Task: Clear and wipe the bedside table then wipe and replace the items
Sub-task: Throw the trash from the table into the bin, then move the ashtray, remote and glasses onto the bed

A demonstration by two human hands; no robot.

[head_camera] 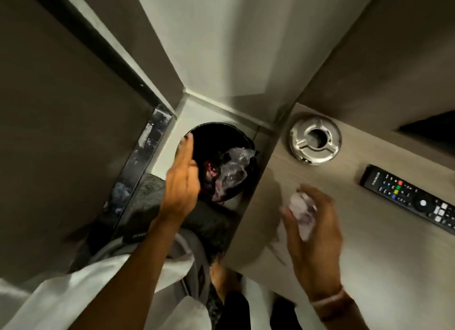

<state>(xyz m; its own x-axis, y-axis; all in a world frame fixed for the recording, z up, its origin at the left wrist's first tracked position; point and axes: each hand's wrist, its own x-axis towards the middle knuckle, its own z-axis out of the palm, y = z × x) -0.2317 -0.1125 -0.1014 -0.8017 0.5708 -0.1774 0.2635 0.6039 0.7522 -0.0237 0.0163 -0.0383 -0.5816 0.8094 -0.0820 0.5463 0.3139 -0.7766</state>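
Observation:
The wooden bedside table (357,243) fills the right side. A round metal ashtray (315,140) sits near its back left corner. A black remote control (408,196) lies at the right edge. My right hand (317,233) hovers over the table's left part, fingers curled around a crumpled white tissue (302,215). My left hand (181,182) reaches over the rim of a black waste bin (216,132) on the floor, fingers straight and holding nothing. The bin holds crumpled clear plastic (234,167).
The bin stands in a narrow gap between the table and a dark cabinet panel (61,132) on the left. White walls (221,46) meet in a corner behind the bin. A dark mat (152,194) and a grey bag (192,268) lie on the floor below.

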